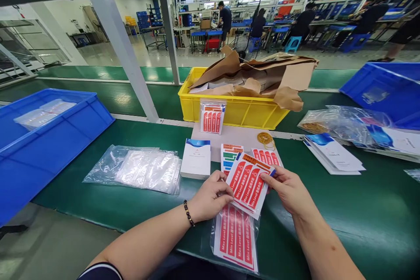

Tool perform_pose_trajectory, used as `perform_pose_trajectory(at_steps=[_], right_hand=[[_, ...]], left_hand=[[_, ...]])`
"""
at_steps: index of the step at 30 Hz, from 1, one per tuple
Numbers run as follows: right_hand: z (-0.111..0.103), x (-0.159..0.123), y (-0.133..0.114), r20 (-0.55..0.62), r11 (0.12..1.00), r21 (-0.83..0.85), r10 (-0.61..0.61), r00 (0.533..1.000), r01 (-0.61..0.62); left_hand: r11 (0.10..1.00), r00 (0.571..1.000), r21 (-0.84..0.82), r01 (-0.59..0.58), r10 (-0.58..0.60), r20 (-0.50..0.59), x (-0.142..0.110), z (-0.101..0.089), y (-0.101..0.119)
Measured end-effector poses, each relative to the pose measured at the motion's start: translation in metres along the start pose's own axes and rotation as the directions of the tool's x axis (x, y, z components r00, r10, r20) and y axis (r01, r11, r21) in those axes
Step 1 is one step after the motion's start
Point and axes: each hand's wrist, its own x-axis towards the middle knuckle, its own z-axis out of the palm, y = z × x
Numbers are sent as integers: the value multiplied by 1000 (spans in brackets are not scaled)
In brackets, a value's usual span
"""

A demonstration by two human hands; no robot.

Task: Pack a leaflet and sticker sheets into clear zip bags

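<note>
A small stack of red-and-white sticker sheets (251,183), with an orange and blue sheet edge behind, is tilted up above the bench. My right hand (288,188) pinches its upper right corner, thumb on the front. At its lower left edge, my left hand (211,199) has its fingers curled against the sheets. Below them lies a clear bag with red sticker sheets (236,240) inside, near the bench edge. Behind the held stack sit a multicoloured sticker sheet (231,153) and more red sticker sheets (266,156). A stack of white booklets (196,157) stands left of them.
Clear plastic bags (147,168) lie at left beside a blue bin (65,140). Behind, a yellow bin (232,109) holds brown paper, with a bagged sticker pack (212,118) leaning on it. Rubber bands (265,139), booklets (334,153) and another blue bin (383,87) are rightward.
</note>
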Motion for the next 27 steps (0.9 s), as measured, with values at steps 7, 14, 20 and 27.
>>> perform_pose_trajectory(at_steps=[7,14,20,27], right_hand=[[-3,2,-4,-39,997,78,31,999,-28],[17,-13,-12,143,998,-20,55,988,-53],[28,-39,-14,138,926,-360,-65,988,112],[41,-51,-12,401,919,-360,0,916,157]], left_hand=[[997,996,-67,-49,54,76,1,-2,7],[997,999,-72,26,-24,29,0,-2,6],[981,998,-191,18,-31,-61,-1,-2,6],[961,994,-277,10,-39,-100,-3,-1,5]])
